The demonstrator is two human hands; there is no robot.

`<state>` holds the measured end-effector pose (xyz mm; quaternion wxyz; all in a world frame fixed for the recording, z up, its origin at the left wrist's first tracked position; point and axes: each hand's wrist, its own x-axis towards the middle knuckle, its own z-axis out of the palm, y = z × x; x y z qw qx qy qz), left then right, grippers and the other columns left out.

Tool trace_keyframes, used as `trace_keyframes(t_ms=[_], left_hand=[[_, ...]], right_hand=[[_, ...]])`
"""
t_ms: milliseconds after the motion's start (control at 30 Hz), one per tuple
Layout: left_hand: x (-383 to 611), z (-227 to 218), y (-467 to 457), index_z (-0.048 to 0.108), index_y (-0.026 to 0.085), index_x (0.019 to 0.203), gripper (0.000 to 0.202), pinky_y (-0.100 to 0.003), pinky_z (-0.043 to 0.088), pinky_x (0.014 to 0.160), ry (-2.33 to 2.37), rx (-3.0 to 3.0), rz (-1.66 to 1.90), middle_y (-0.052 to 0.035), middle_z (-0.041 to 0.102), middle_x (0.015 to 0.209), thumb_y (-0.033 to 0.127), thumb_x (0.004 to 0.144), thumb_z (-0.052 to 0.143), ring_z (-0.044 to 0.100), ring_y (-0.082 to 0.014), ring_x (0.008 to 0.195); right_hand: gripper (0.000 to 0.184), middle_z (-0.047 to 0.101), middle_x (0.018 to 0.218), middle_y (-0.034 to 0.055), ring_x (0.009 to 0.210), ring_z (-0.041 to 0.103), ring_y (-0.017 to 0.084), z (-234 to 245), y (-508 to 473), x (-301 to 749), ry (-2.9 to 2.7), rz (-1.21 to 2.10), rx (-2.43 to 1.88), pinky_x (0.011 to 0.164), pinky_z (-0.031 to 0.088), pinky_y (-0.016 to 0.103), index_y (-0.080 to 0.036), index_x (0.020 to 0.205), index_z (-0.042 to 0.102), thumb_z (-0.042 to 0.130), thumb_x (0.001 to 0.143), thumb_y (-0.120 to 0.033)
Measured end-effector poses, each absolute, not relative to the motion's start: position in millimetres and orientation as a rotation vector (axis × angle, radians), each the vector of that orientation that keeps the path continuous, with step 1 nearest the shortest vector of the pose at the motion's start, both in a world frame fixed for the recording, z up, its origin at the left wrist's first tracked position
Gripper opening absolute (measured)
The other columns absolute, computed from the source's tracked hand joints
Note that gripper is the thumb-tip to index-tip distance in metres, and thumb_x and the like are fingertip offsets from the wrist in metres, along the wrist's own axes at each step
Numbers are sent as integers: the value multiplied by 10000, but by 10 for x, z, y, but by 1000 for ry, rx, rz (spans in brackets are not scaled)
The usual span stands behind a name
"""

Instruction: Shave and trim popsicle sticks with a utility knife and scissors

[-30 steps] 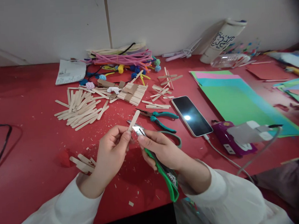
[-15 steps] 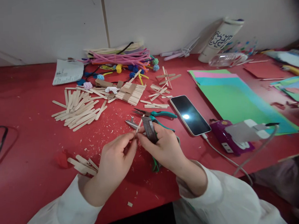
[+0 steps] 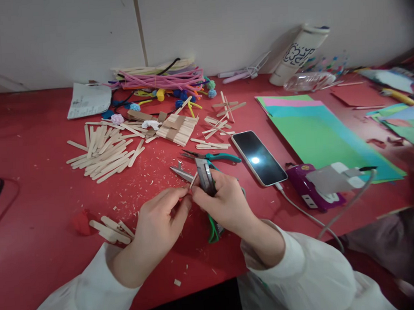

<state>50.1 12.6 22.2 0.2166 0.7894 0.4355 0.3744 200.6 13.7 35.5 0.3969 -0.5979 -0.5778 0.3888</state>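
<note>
My left hand (image 3: 162, 220) pinches the lower end of a thin wooden craft stick (image 3: 193, 179), which shows edge-on between my hands. My right hand (image 3: 224, 202) is closed around green-handled scissors (image 3: 205, 174); the blades point away from me right beside the stick, and a green handle loop hangs below my palm. Both hands hover low over the red table (image 3: 38, 191), near its front edge. Teal-handled pliers (image 3: 214, 158) lie just beyond my right hand.
A loose pile of craft sticks (image 3: 104, 153) lies left of centre, with a few more (image 3: 110, 227) by my left wrist. Glued stick pieces (image 3: 178, 128), pipe cleaners (image 3: 161, 78), a phone (image 3: 259, 158), coloured paper (image 3: 317, 135) and a purple charger (image 3: 312, 186) surround the hands. Wood shavings are scattered about.
The stick has turned from flat-on and raised to edge-on and low. My hands have drawn closer together and dropped toward the table, and the scissors have swung so their blades point away from me.
</note>
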Motion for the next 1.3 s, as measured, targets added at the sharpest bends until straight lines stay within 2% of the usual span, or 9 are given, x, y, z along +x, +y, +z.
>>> trace_keyframes(t_ms=[100,300,533,667,767,933,1067,1200,1300], left_hand=[[511,245,128,651,171,831,137,-208,508,599,1213,2184,1021,-38,730,753,165,867,519,669,-139,628],[533,261,121,633,175,821,113,-209,496,573,1240,2092,992,-17,716,724,175,850,525,645,-128,583],[527,189,128,671,153,971,218,-246,528,642,1235,1969,965,-69,752,878,201,860,490,701,-175,737],[470,179,189,677,175,979,237,-208,465,476,1264,1738,918,-15,708,717,271,884,483,602,-118,503],[446,190,227,670,186,988,234,-185,428,419,1241,1542,928,15,661,652,319,875,514,546,-93,443],[468,224,249,649,177,931,198,-175,437,422,1228,1404,982,29,630,614,332,842,566,542,-84,435],[479,261,256,623,168,901,179,-176,436,410,1237,1349,1005,18,657,635,326,830,577,533,-78,414],[477,267,255,623,168,896,171,-176,448,426,1248,1366,1017,35,622,593,319,834,571,538,-82,426],[463,250,251,623,175,899,158,-169,453,443,1260,1413,1019,41,611,594,313,848,563,547,-79,444]], right_hand=[[87,445,494,-68,417,378,69,378,132,1998,-1421,1069,-1495,391,303,201,-212,624,472,506,703,-197],[75,460,485,-70,405,400,66,392,141,2007,-1368,1152,-1455,385,310,200,-212,611,470,498,676,-190],[64,472,495,-80,416,444,68,324,144,1992,-1337,1212,-1351,406,343,194,-204,625,489,489,676,-165],[58,471,488,-90,405,443,68,311,107,1966,-1328,1288,-1354,398,335,189,-208,666,480,506,690,-162],[75,473,455,-87,391,435,70,338,102,1970,-1352,1300,-1355,399,339,192,-207,663,483,520,728,-209],[257,477,427,-65,382,432,79,378,136,2030,-1410,1281,-1418,405,341,203,-218,633,435,500,827,-374],[179,435,525,-80,437,412,89,349,133,2054,-1580,1113,-1513,434,305,211,-225,755,412,527,807,-353],[197,360,554,-76,464,334,92,332,91,2041,-1802,937,-1575,461,245,224,-243,706,304,477,788,-287],[165,359,554,-70,462,339,98,343,64,2024,-1867,939,-1591,478,238,228,-243,707,290,441,772,-244]])
